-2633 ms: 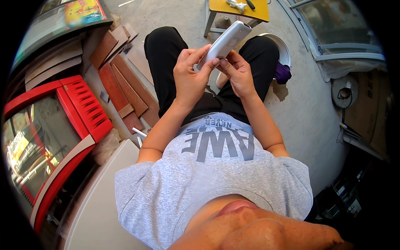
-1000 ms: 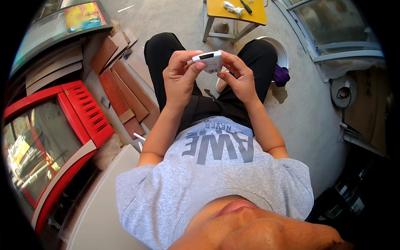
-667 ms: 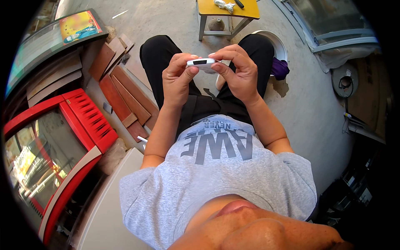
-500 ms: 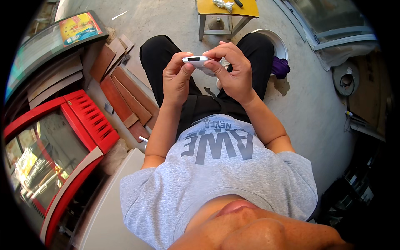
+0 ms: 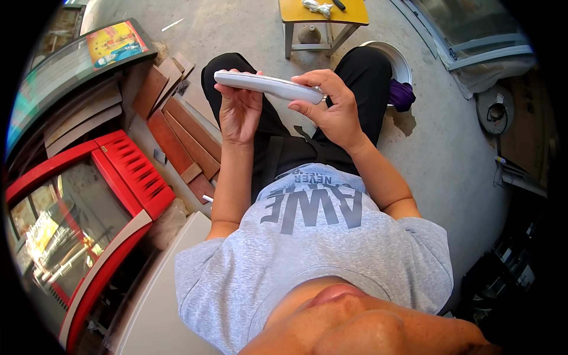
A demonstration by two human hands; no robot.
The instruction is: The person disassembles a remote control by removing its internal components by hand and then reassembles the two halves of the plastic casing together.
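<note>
A slim white remote control (image 5: 269, 84) is held above my lap, seen edge-on and lying crosswise, its left end slightly higher. My right hand (image 5: 338, 106) pinches its right end, thumb below and fingers above. Under the left end is my left hand (image 5: 241, 115), palm partly turned up. Its thumb touches the lower edge and its fingertips show behind the upper edge. The broad faces of the remote control are hidden at this angle.
Beyond my knees stands a yellow-topped stool (image 5: 296, 13) with a white bundle (image 5: 318, 7). A white basin (image 5: 402, 62) and purple cloth (image 5: 401, 96) are by my right knee. Wooden boards (image 5: 183, 139) and a red-framed cabinet (image 5: 133, 177) are at left.
The remote control has turned from pointing endwise toward me to lying crosswise. My left hand has opened out under its left end; my right hand now grips the right end.
</note>
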